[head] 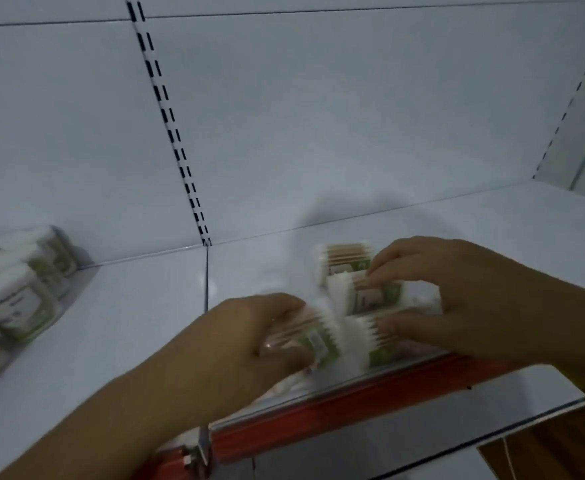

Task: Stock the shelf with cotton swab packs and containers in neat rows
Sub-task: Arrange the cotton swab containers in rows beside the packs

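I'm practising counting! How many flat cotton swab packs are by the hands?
4. The back pack lies farthest in; the right hand pinches the middle pack, the front pack beside its thumb; the left hand grips the left pack. Others may hide.

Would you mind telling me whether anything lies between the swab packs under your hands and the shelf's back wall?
Nothing visible does: the shelf behind the rearmost pack is bare up to the back wall; the containers stand off to the left.

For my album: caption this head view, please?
Left hand and right hand grip cotton swab packs on the shelf; containers stand at left.
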`<state>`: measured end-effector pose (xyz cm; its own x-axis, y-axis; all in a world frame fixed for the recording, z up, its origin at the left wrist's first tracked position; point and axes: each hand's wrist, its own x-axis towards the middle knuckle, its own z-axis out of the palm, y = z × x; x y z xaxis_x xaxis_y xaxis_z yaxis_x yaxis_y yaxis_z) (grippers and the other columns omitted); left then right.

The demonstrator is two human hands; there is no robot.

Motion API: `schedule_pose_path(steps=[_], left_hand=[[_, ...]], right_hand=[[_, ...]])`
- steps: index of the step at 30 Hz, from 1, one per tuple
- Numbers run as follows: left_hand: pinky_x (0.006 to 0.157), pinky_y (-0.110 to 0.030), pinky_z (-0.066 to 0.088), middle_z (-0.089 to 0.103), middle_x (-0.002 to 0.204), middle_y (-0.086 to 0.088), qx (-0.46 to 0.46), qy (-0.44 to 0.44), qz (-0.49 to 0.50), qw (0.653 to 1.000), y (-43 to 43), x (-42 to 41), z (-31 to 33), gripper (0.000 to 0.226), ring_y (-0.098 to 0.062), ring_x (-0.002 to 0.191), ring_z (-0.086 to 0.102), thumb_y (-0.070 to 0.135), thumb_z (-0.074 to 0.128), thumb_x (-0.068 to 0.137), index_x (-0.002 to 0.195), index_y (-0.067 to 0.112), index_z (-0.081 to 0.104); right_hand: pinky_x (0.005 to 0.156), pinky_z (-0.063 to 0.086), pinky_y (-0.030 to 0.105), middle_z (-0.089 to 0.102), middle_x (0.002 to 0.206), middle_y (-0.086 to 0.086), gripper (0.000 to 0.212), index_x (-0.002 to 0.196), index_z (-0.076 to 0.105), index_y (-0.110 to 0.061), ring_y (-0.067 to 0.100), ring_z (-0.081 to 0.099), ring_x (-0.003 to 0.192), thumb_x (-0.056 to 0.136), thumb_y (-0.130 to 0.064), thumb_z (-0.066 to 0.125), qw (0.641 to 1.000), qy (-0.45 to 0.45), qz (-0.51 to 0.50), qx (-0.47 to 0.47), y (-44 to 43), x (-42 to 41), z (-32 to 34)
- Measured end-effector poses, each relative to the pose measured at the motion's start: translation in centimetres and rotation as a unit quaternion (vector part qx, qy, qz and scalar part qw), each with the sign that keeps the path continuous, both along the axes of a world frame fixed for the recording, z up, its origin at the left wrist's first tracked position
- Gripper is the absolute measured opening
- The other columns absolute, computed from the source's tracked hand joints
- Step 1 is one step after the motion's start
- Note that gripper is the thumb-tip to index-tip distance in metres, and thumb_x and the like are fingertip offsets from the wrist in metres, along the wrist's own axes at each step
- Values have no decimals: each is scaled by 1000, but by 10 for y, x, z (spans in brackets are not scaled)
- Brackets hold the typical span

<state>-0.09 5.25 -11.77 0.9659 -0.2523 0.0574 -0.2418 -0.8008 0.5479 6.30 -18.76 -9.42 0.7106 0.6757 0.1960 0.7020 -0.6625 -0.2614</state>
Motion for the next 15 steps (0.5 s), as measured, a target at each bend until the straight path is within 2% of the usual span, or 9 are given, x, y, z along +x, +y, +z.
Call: schedule_pose_path(steps=[2, 4, 5, 7, 8, 10, 12, 13, 15], left_hand=[[72, -15, 50, 70, 97, 20, -169, 2, 65, 984, 9, -1, 4, 28, 0, 86, 66, 45, 66, 84, 109, 34, 64], [64, -20, 52, 75, 92, 1, -348, 36, 104, 931, 20, -9, 7, 33, -13, 77, 70, 37, 76, 77, 106, 23, 65], [58, -21, 52, 75, 87, -6, -392, 42, 119, 911, 24, -14, 8, 34, -16, 71, 69, 33, 76, 74, 102, 18, 64], [53, -21, 50, 74, 79, -11, -425, 32, 144, 893, 30, -26, 7, 28, -16, 63, 66, 27, 73, 67, 90, 15, 63], [53, -21, 49, 73, 77, -10, -427, 25, 152, 891, 33, -33, 7, 22, -15, 62, 66, 26, 72, 67, 85, 16, 63], [54, -22, 50, 72, 75, -6, -423, -1, 170, 890, 45, -50, 4, 18, -14, 63, 66, 30, 74, 69, 81, 22, 65], [62, -29, 55, 72, 83, -4, -425, -43, 199, 882, 62, -69, 2, 28, -19, 73, 67, 43, 77, 64, 86, 30, 65], [68, -35, 57, 72, 88, -2, -425, -75, 214, 876, 72, -79, 1, 34, -22, 79, 68, 47, 76, 60, 89, 34, 65], [70, -34, 57, 70, 94, 2, -413, -148, 246, 864, 94, -97, 0, 42, -20, 85, 68, 48, 78, 54, 93, 38, 65]], right_hand=[[88, 43, 18, 55, 111, -31, 33, 103, 59, -48, -10, 50, 106, 73, -63, 55, 993, -7, 6, 117, 7, -6, -3], [80, 41, 14, 49, 118, -38, 44, 113, 51, -54, -15, 47, 110, 71, -67, 49, 983, 5, 27, 179, 23, -15, -6], [78, 39, 13, 43, 122, -44, 51, 119, 43, -59, -19, 42, 113, 70, -69, 48, 981, 6, 45, 190, 36, -16, -8], [78, 41, 16, 31, 125, -53, 61, 123, 31, -68, -25, 31, 118, 64, -72, 45, 977, 25, 85, 195, 66, -17, -17], [84, 45, 22, 29, 125, -54, 62, 121, 32, -70, -24, 31, 120, 61, -72, 45, 975, 55, 102, 191, 83, -18, -19], [92, 49, 30, 35, 127, -48, 63, 120, 35, -71, -17, 40, 119, 59, -67, 51, 964, 97, 151, 195, 117, -25, -22], [78, 56, 23, 50, 122, -33, 70, 126, 38, -61, -8, 55, 107, 61, -64, 63, 947, 88, 180, 251, 142, -36, -25], [71, 56, 17, 53, 117, -28, 72, 126, 41, -57, -7, 58, 103, 59, -66, 66, 938, 100, 180, 280, 154, -43, -26], [65, 50, 5, 54, 112, -27, 69, 117, 45, -57, -9, 57, 101, 53, -70, 66, 925, 129, 180, 310, 180, -58, -25]])
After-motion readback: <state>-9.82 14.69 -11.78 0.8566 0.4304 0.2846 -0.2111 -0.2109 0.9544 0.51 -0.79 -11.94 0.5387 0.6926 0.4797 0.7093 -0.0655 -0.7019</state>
